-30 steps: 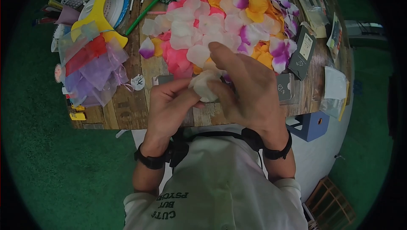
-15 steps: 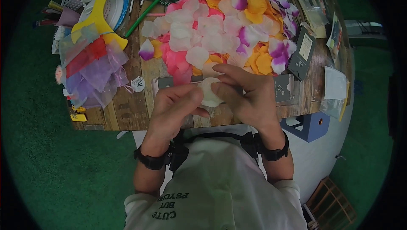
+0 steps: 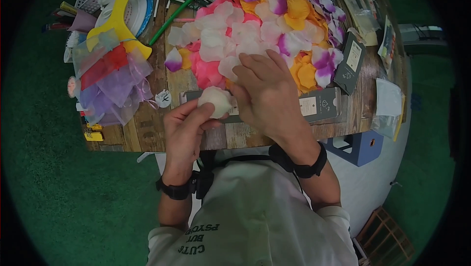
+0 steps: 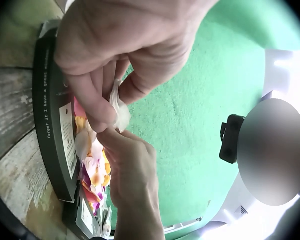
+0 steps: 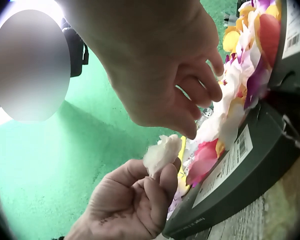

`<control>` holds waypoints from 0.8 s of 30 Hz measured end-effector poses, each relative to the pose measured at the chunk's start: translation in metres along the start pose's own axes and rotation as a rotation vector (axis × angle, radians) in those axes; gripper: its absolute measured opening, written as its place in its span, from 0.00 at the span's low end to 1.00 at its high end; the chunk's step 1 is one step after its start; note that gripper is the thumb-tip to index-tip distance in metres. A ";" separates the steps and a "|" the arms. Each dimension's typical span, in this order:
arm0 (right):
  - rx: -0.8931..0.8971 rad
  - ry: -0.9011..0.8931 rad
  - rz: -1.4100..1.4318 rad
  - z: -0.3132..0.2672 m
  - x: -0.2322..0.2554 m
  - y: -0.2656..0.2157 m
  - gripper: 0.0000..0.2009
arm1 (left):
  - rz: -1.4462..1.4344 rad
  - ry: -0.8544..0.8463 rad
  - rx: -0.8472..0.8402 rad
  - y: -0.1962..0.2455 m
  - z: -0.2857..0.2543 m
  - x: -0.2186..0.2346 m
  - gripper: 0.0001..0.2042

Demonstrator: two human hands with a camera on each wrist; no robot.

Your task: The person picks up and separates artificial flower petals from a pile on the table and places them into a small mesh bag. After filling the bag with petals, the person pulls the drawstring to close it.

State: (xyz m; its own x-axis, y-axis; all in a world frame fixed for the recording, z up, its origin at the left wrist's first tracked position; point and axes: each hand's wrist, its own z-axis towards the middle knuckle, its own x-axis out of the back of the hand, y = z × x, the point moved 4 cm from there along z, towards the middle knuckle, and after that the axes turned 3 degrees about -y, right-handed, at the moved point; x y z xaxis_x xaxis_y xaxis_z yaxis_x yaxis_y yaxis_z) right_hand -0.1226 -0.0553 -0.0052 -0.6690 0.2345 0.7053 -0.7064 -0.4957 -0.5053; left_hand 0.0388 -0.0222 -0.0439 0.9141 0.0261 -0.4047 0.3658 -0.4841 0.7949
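Observation:
A small bunch of white petals (image 3: 215,103) is pinched between the thumb and fingers of my left hand (image 3: 186,126), over the front of the table. In the right wrist view the petal bunch (image 5: 162,156) stands up from the left hand (image 5: 132,200), its edges ruffled. My right hand (image 3: 267,94) is just to the right, stretched toward the petal pile (image 3: 255,28). Its fingers (image 5: 197,92) bend loosely, with nothing seen between them. White, pink, orange and purple-edged petals make up the pile.
A long dark box (image 3: 324,105) lies in front of the pile, and another dark box (image 3: 351,60) leans at its right. Mesh bags (image 3: 117,77) and a yellow Y-shaped piece (image 3: 120,18) lie on the left. A green stick (image 3: 174,18) and several pens lie behind.
My right hand has left the petal bunch and moved forward toward the pile. The left hand has shifted a little left, still holding the bunch.

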 end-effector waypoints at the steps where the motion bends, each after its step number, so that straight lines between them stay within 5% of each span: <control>1: -0.041 -0.047 -0.058 0.002 -0.006 -0.002 0.11 | 0.002 0.003 -0.005 0.001 0.000 0.001 0.12; 12: -0.129 -0.019 -0.137 0.002 -0.012 0.006 0.06 | -0.016 0.017 -0.029 0.004 -0.001 0.005 0.11; 15: -0.153 0.055 0.026 0.001 0.007 0.010 0.08 | 0.002 0.009 0.002 0.003 0.002 0.005 0.12; 17: -0.103 0.037 0.466 0.000 0.015 0.012 0.08 | -0.004 -0.044 0.029 0.007 0.003 0.002 0.12; 24: 0.124 -0.127 0.678 0.006 0.019 0.006 0.13 | -0.049 -0.141 0.112 0.008 0.005 -0.008 0.12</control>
State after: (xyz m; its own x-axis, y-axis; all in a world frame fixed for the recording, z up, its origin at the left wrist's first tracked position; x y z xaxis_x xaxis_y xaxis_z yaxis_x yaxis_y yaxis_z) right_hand -0.1382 -0.0584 0.0085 -0.9152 -0.2557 0.3114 -0.1065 -0.5918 -0.7990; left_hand 0.0335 -0.0305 -0.0365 0.8592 -0.0676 -0.5072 0.3799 -0.5798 0.7208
